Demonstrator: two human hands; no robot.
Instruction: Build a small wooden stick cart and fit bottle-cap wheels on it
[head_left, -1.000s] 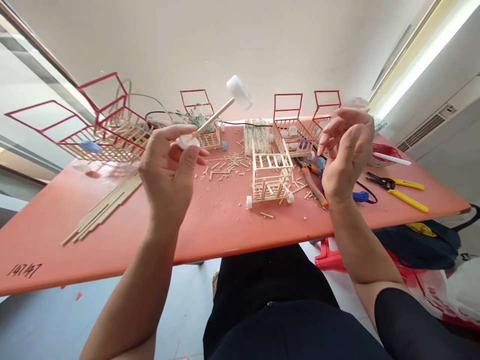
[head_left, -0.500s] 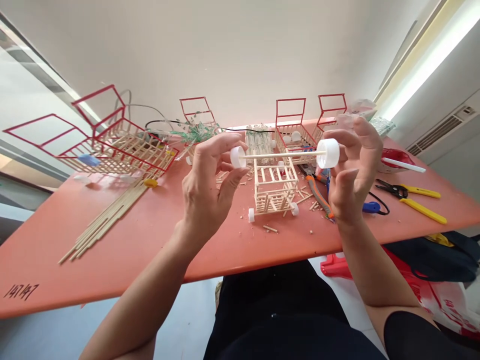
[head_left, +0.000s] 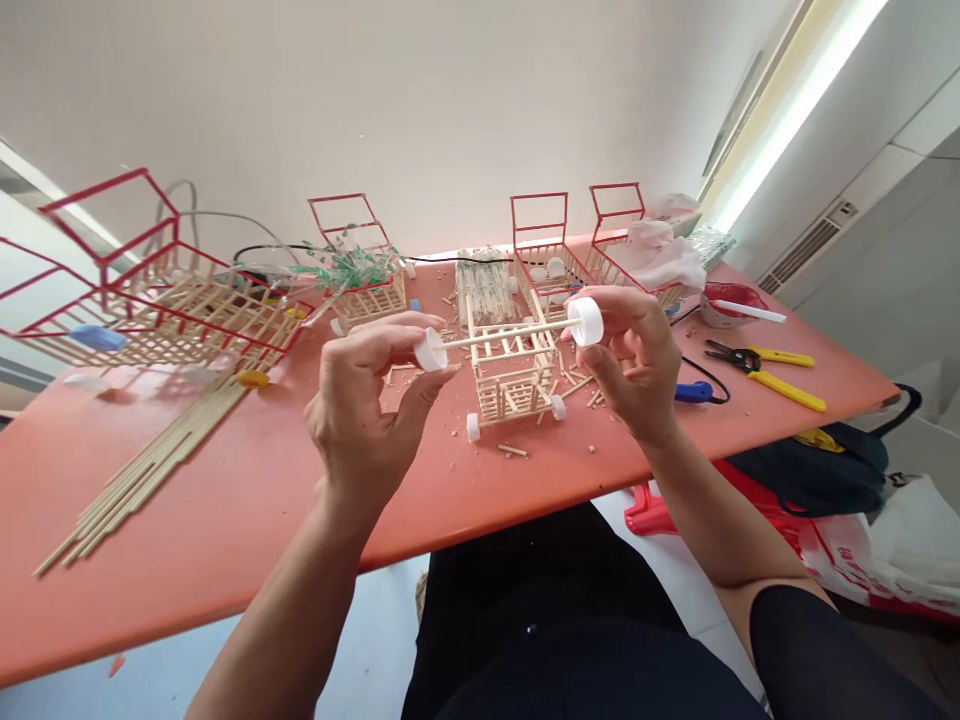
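Note:
A thin wooden stick (head_left: 506, 333) with a white cap on each end is held up between my hands. My left hand (head_left: 375, 400) pinches the left white cap (head_left: 431, 349) between thumb and fingers. The right white cap (head_left: 586, 322) is gripped by my right hand (head_left: 634, 360), its thumb below and fingers behind. Beyond the stick, a small cart frame of wooden sticks (head_left: 514, 395) stands on the table, with white wheels at its near bottom corners.
The orange table (head_left: 300, 510) bears red-edged stick carts (head_left: 169, 325) at left and back. A bundle of sticks (head_left: 142, 480) lies left. Yellow-handled pliers (head_left: 787, 390), a blue-handled tool (head_left: 694, 391) and a bowl (head_left: 731, 303) are at right. Wood scraps surround the cart frame.
The view has turned rightward. My right hand has closed its fingers around the right cap, and the stick now tilts up toward the right.

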